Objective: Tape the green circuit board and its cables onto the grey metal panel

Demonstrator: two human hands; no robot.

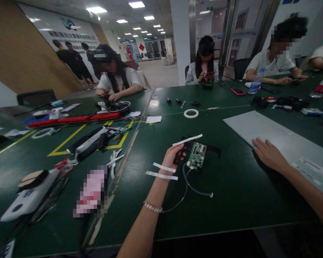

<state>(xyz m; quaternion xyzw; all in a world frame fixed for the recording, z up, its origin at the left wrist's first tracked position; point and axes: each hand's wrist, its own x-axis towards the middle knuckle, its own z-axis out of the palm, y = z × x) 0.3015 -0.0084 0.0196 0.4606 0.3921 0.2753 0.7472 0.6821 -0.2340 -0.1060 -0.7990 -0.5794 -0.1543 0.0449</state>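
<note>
My left hand (173, 156) is closed around a black perforated bracket (214, 148). A green circuit board (197, 156) sits at the bracket's right side, and a thin cable (197, 191) trails from it to a small white connector. One white strip (187, 139) lies across the top of the hand and bracket. Further white strips (161, 175) cross my wrist, below which is a beaded bracelet. My right hand (267, 152) rests with its fingers spread at the left edge of a flat pale grey panel (274, 134). Paler strips lie on that panel.
A white tape roll (191, 113) and a small wrench (183, 104) lie on the green table (226, 215). To the left are a red bar (78, 119), a white device (29, 195) and wires. A bottle (256, 81) stands at the far right. Several people sit around the table.
</note>
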